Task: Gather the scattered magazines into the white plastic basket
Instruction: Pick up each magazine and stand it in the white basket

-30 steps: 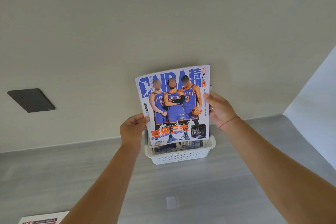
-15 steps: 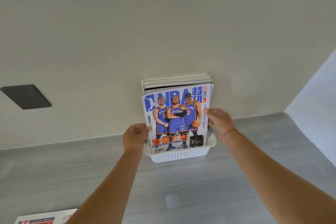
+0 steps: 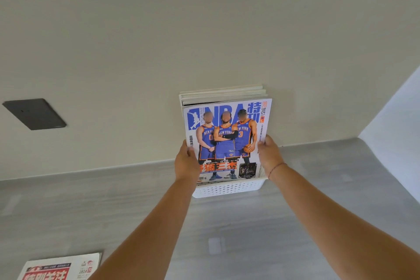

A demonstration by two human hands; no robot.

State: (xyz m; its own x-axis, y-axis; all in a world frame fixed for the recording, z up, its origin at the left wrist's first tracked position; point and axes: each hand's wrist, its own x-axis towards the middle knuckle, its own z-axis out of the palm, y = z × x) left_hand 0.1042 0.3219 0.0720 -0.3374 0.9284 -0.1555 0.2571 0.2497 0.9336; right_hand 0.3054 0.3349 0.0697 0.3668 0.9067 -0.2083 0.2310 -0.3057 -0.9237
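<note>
A basketball magazine (image 3: 227, 138) with three players in blue jerseys on its cover stands upright in the white plastic basket (image 3: 229, 188) against the wall. My left hand (image 3: 186, 163) grips its left edge and my right hand (image 3: 269, 157) grips its right edge. Behind it several other magazines (image 3: 222, 94) stand in the basket, only their top edges showing. Another magazine (image 3: 59, 267) with a red and white cover lies flat on the grey surface at the bottom left.
The basket sits on a grey surface (image 3: 250, 234) against a beige wall. A dark square panel (image 3: 34, 113) is set in the wall at the left. A white wall (image 3: 395, 120) closes the right side.
Both hands have lowered the basketball magazine into the front of the basket, so the magazines behind it now show above its top edge. The view has tilted and the bottom-left magazine shows more.
</note>
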